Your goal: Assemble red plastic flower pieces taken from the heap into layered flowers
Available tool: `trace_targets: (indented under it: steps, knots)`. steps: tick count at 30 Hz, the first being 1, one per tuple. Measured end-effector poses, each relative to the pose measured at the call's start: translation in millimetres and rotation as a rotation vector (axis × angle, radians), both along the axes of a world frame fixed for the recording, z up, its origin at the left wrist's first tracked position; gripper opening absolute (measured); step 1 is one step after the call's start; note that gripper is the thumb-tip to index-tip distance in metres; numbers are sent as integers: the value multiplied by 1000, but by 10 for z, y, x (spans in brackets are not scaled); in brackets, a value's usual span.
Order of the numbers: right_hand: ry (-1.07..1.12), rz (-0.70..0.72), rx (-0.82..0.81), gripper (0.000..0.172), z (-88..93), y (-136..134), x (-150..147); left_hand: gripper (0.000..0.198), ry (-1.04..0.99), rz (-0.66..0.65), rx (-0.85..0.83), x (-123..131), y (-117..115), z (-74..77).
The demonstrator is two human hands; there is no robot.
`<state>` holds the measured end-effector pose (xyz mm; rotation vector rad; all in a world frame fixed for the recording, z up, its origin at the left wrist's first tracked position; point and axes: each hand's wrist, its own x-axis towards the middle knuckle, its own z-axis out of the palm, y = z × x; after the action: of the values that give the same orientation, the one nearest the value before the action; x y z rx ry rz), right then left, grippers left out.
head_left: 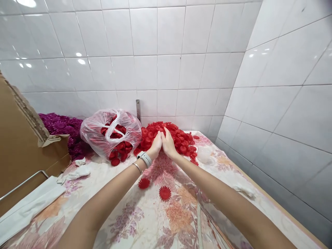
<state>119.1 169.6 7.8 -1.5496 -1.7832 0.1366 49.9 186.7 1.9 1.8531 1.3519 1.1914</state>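
My left hand and my right hand meet side by side at the near edge of a heap of red flower heads. Their fingers reach forward, thumbs close together, and the fingertips are partly hidden against the red pile. I see nothing held in either one. A watch and a thin bracelet are on the left wrist. Nearer to me, two single red flower heads, one left and one right, lie apart on the floral cloth.
Left of the heap sits a clear plastic bag with more red flower heads. Purple flowers lie behind a cardboard box. White paper rests at the left. Tiled walls bound the back and right.
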Motion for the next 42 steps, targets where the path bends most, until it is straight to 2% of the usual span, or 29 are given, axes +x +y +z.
trace_targets:
  steps: [2,5,9,11,14,19,23,26,28,31,34,37,40,42]
  knots:
    - [-68,-3,16,43,66,157,75,31,98,-25,29,-47,205,88]
    - [-178,-33,5,41,-9,318,167,30,272,-84,66,-133,386,79]
    - [-317,-41,-40,32,-208,388,227,30,473,-130,103,-182,381,-95]
    - [-375,-34,-56,29,-230,382,237,30,540,-125,122,-168,330,-136]
    - [-439,-17,-68,30,-123,341,259,29,594,-89,131,-145,222,-53]
    - [-495,70,-79,31,242,209,379,28,618,-65,128,-230,-140,323]
    - [-493,93,-74,32,473,18,507,28,641,-73,113,-473,-516,570]
    - [-470,109,-38,32,526,-207,581,34,662,-105,98,-794,-767,581]
    - [-449,139,-4,31,490,-386,621,32,685,-150,85,-1049,-928,481]
    - [-407,193,36,29,342,-646,672,31,723,-134,68,-1386,-1157,231]
    - [-354,238,55,22,135,-839,702,20,746,-115,57,-1525,-1295,25]
    - [-281,239,81,21,-70,-948,715,15,728,-85,80,-1371,-1260,-2]
    - [-211,233,104,22,-247,-1011,727,17,675,-15,161,-1040,-1066,131]
    - [-187,250,112,20,-344,-1048,735,31,644,69,226,-880,-903,237]
